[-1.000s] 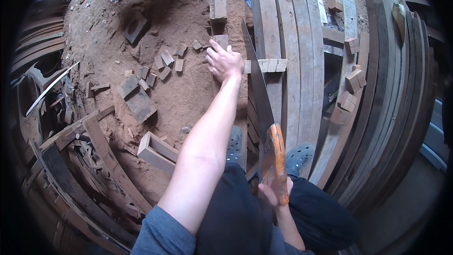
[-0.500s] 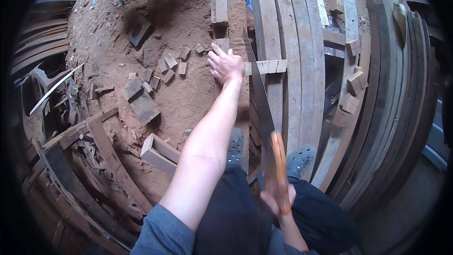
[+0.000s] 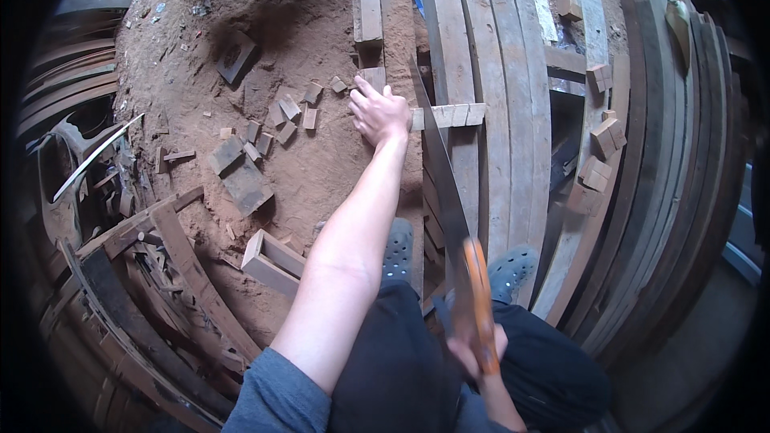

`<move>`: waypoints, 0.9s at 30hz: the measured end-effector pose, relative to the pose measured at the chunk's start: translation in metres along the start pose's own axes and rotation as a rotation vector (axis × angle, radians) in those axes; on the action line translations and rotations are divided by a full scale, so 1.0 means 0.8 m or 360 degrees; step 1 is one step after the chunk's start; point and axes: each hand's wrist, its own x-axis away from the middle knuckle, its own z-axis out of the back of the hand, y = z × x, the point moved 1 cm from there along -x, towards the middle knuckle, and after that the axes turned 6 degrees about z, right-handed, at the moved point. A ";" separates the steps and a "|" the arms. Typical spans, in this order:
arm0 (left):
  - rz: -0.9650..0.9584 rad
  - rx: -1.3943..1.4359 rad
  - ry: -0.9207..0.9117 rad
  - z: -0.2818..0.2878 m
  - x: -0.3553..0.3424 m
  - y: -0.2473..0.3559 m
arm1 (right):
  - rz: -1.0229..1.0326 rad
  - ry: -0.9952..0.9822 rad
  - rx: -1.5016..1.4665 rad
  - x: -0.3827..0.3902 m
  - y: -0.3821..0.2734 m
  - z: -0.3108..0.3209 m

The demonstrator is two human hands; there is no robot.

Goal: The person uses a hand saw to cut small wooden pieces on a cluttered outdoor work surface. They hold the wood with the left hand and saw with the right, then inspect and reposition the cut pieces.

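Note:
A handsaw with an orange wooden handle and a long dark blade points away from me. My right hand, slightly blurred, is wrapped round the near end of that handle. The blade crosses a short pale wood piece with several lines across its top, lying over the long timbers. My left hand bears down on the left end of this piece, just left of the blade, and covers that end. Beyond its fingers is another wood block. The cut itself is hard to make out.
Small wood offcuts lie on sandy ground at left, near a wooden box frame. Long timbers run away at right; cut blocks rest farther right. My clogs flank the saw. Scrap wood is piled at lower left.
The saw and my right hand have shifted slightly toward me. My left hand stays pressed on the wood piece. The whole view has shifted a little.

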 end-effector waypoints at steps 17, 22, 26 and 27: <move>0.0028 0.0009 -0.0018 -0.005 0.000 -0.002 | -0.0021 -0.0206 0.0282 0.040 -0.037 0.029; 0.0012 0.0050 0.0031 -0.007 -0.002 0.000 | -0.0185 -0.0033 0.0060 -0.038 0.025 -0.015; 0.0012 -0.0028 0.0021 -0.004 -0.002 0.000 | 0.0055 -0.0055 0.0048 -0.018 0.014 -0.006; -0.0025 0.0011 0.0059 -0.005 -0.004 0.003 | 0.0117 -0.0013 0.0081 -0.001 0.001 0.007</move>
